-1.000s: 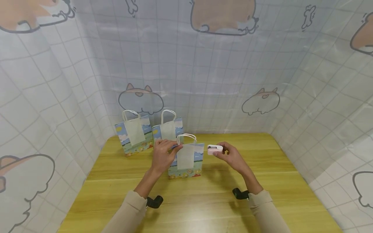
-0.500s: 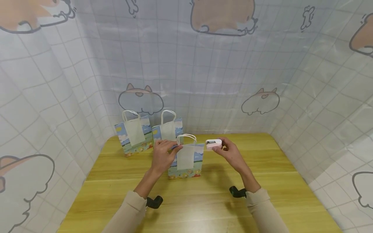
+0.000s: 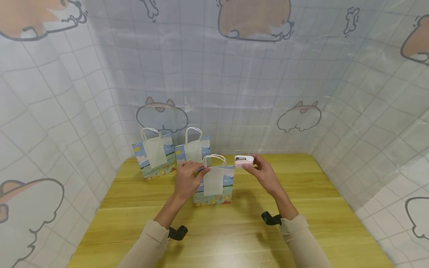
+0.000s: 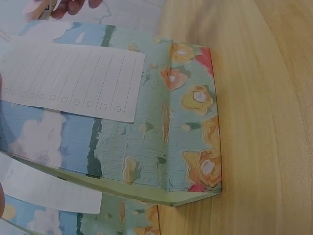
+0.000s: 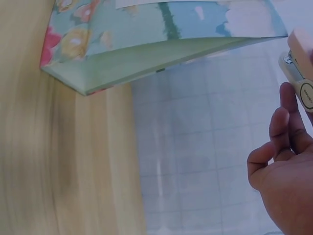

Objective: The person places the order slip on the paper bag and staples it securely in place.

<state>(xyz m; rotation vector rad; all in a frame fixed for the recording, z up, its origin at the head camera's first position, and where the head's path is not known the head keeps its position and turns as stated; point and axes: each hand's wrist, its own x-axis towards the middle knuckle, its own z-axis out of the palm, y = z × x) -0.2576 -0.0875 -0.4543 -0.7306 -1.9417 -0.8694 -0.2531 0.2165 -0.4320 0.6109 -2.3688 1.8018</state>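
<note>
A small paper bag (image 3: 228, 193) with a landscape print, a white lined paper on its front and white twisted handles stands upright on the table. My left hand (image 3: 187, 180) pinches its top edge near the left corner, thumb in front. My right hand (image 3: 266, 178) holds a pink and white mini stapler (image 3: 244, 161) between thumb and fingers. The stapler's mouth faces the bag's top right corner. In the right wrist view the stapler (image 5: 297, 73) is close beside that corner of the bag (image 5: 195, 19); I cannot tell whether they touch.
Two matching bags stand behind on the wooden table (image 3: 221, 230): one at the far left (image 3: 155, 152), the other (image 3: 193, 149) partly hidden by my left hand and the front bag. A printed curtain (image 3: 228, 93) encloses the table's back and sides.
My right hand has moved up and slightly left with the stapler, bringing it to the bag's top right corner. My left hand and the bags have stayed in place.
</note>
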